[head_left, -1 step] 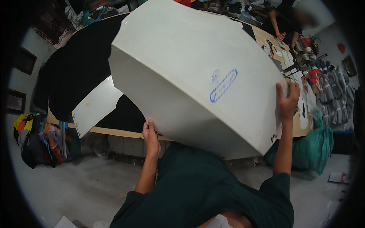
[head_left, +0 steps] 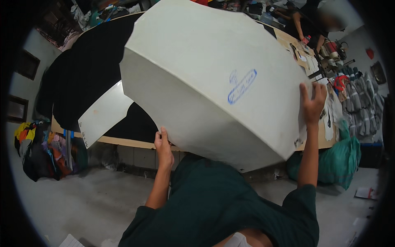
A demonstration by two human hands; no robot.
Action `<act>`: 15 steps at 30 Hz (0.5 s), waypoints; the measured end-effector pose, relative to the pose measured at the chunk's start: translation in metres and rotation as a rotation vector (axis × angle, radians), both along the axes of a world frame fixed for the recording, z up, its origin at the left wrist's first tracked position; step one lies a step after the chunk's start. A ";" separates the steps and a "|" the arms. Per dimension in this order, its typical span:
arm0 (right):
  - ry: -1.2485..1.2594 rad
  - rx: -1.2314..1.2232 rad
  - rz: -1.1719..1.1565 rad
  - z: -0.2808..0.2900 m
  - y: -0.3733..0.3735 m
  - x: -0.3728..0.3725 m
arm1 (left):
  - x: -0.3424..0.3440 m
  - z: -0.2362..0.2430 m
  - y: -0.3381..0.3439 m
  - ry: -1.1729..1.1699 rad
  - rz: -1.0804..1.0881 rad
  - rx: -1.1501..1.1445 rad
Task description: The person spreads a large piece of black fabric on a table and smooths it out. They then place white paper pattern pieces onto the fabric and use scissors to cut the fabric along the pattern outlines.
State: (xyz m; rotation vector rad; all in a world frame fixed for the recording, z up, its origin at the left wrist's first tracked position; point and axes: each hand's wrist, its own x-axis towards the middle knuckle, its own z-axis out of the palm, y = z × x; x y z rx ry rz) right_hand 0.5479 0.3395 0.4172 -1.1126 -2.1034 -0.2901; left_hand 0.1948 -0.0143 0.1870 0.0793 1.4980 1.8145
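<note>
A large, stiff white card pattern sheet (head_left: pixel 197 53) rises bent in front of me, a long crease running across it and blue handwriting ringed on its upper face. At its lower left edge my left hand (head_left: pixel 164 149) pinches the card, thumb on top. My right hand (head_left: pixel 314 105) is at the right edge, thumb apart from the fingers, holding the card there; how far the fingers reach behind it cannot be made out. Left of it, a smaller white card piece (head_left: pixel 105 113) lies on black fabric (head_left: pixel 82 74) spread over the table.
The table's tan edge (head_left: pixel 123 142) shows in front of me. Scissors (head_left: pixel 293 51) and paper pieces lie at the far right, near another person's arm (head_left: pixel 298 26). Rolled grey fabric bundles (head_left: pixel 360 96) and a green sack (head_left: pixel 333 162) stand right; colourful cloth (head_left: pixel 45 148) hangs left.
The right part of the card has lifted slightly away from me, and its near corner has moved up. My right hand has shifted a little rightward. The left hand stays put.
</note>
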 end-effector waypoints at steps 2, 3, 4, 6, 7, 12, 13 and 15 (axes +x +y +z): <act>-0.085 0.172 0.032 0.006 0.027 -0.037 | -0.012 -0.003 -0.008 0.026 -0.011 -0.009; -0.119 0.255 0.048 0.006 0.042 -0.057 | -0.013 -0.004 -0.011 0.038 -0.030 -0.024; -0.146 0.294 0.086 -0.001 0.060 -0.087 | -0.016 -0.005 -0.013 0.074 -0.059 0.039; -0.182 0.310 0.111 -0.020 0.089 -0.136 | -0.024 -0.010 -0.009 0.043 -0.076 0.006; -0.215 0.291 0.106 -0.034 0.097 -0.153 | -0.025 -0.015 -0.005 0.021 -0.075 0.038; -0.103 0.101 0.181 -0.125 0.105 -0.215 | -0.044 -0.061 0.026 -0.091 -0.093 0.067; -0.082 -0.039 0.167 -0.150 0.093 -0.218 | -0.046 -0.072 0.027 -0.094 -0.107 0.070; -0.036 -0.155 0.142 -0.202 0.055 -0.209 | -0.049 -0.095 0.025 -0.170 -0.105 0.049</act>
